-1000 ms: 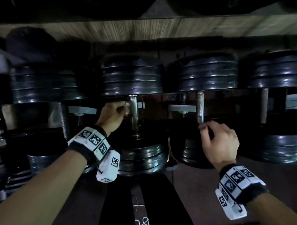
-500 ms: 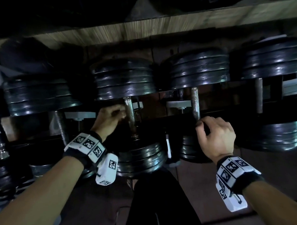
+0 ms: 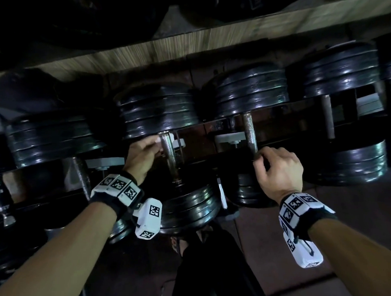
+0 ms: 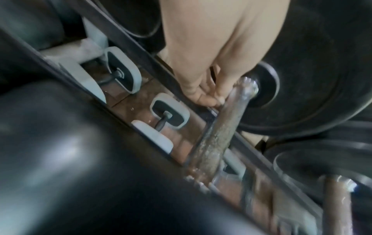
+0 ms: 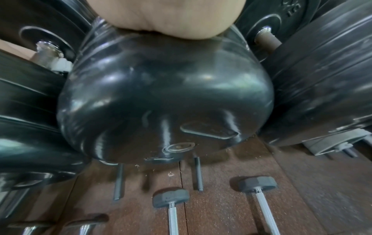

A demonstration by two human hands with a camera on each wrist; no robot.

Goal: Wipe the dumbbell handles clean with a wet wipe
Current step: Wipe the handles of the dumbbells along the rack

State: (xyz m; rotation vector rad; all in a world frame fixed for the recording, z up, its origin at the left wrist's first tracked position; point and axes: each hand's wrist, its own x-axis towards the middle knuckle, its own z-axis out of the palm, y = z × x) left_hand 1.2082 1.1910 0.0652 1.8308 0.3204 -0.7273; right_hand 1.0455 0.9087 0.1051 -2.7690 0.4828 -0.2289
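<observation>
The rusty, knurled metal handle (image 3: 169, 158) of the middle black plate-loaded dumbbell (image 3: 160, 111) is touched at its top end by the curled fingers (image 4: 209, 98) of the left hand (image 3: 141, 157); a scrap of white wet wipe (image 3: 171, 137) is seen there, though its grip cannot be told. The neighbouring corroded handle (image 3: 250, 132) is gripped low by the right hand (image 3: 279, 170), fingers curled round it. Both dumbbells are racked beneath a wooden shelf (image 3: 186, 42).

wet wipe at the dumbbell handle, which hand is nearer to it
Left. The left hand presses the white wet wipe to the top of one dumbbell handle. The right hand is apart from it, gripping the next handle.
</observation>
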